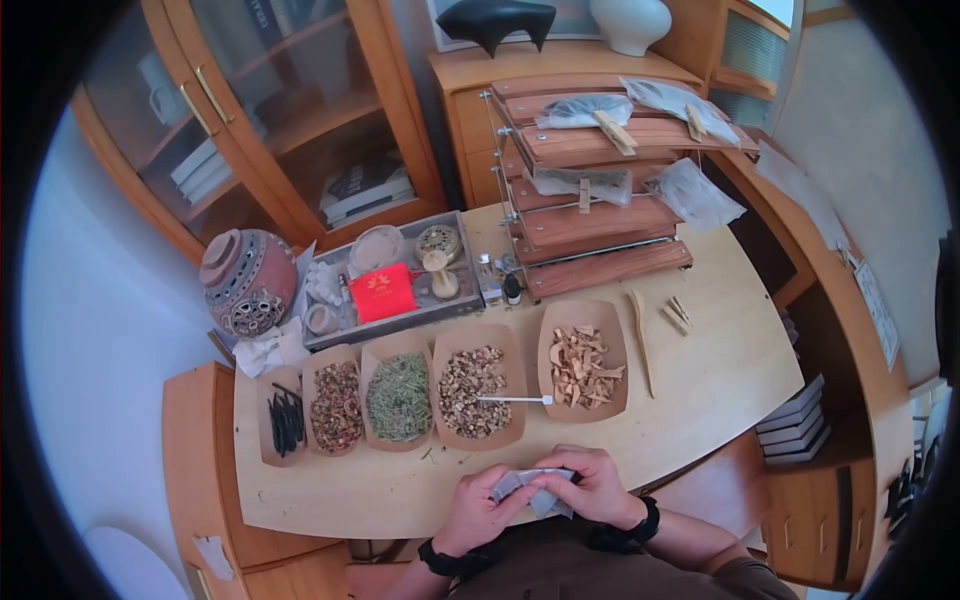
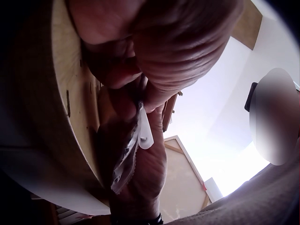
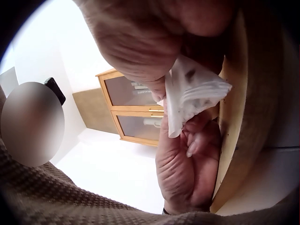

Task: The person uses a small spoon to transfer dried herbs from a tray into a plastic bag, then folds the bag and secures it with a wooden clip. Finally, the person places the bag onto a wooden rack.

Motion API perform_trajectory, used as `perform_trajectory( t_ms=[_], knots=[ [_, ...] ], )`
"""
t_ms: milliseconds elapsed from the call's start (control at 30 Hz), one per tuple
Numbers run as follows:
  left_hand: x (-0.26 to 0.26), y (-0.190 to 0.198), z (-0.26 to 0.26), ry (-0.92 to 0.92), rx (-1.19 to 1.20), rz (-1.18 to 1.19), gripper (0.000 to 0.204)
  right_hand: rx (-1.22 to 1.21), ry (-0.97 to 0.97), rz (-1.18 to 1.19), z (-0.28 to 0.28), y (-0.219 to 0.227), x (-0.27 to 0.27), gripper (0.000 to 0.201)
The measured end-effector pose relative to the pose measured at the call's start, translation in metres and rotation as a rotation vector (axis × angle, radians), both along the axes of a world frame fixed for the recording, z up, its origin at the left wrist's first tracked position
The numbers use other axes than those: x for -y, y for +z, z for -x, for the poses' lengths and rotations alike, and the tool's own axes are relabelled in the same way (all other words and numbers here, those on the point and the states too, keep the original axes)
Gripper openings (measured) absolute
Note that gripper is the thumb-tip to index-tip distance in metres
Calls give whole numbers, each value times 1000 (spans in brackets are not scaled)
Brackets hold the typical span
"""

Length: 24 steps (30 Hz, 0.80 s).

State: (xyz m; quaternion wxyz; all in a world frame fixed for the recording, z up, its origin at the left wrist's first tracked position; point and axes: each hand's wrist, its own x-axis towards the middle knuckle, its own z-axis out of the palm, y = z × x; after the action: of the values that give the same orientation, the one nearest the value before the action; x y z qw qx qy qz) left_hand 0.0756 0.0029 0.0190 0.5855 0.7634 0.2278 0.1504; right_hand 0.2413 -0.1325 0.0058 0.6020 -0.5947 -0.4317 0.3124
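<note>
At the table's near edge, both hands hold a small whitish see-through sachet (image 1: 546, 490) in front of the body. My left hand (image 1: 474, 513) pinches its left side, and my right hand (image 1: 600, 488) grips the right side with thumb and fingers. Dark bits show through the creased sachet (image 3: 197, 93) in the right wrist view. Beyond the hands stand paper trays of dried plant pieces: dark pods (image 1: 286, 420), a reddish mix (image 1: 336, 405), green stalks (image 1: 399, 397), beige chunks (image 1: 470, 385) and tan slices (image 1: 583, 370). A white spoon (image 1: 515, 400) lies across the chunks.
Behind the paper trays, a grey wooden tray (image 1: 400, 318) carries a red packet (image 1: 383, 292) and small vessels. A tiered wooden rack (image 1: 600, 255) with clipped bags stands at the back right. Wooden tongs (image 1: 641, 345) and clothespins (image 1: 678, 315) lie nearby. A patterned jar (image 1: 250, 285) is at left.
</note>
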Motion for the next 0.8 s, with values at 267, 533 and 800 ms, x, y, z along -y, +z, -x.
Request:
perform_trajectory(
  t_ms=[267,533,800],
  knots=[
    [1,-19,6,49,72,103,11,-62,58,37,1,8,1,25],
    [5,-8,0,174,180,153,12,-253,47,-75,8,-5,0,40],
    [5,-6,1,205,171,140,13,-168,10,-56,9,-7,-2,33]
  ],
)
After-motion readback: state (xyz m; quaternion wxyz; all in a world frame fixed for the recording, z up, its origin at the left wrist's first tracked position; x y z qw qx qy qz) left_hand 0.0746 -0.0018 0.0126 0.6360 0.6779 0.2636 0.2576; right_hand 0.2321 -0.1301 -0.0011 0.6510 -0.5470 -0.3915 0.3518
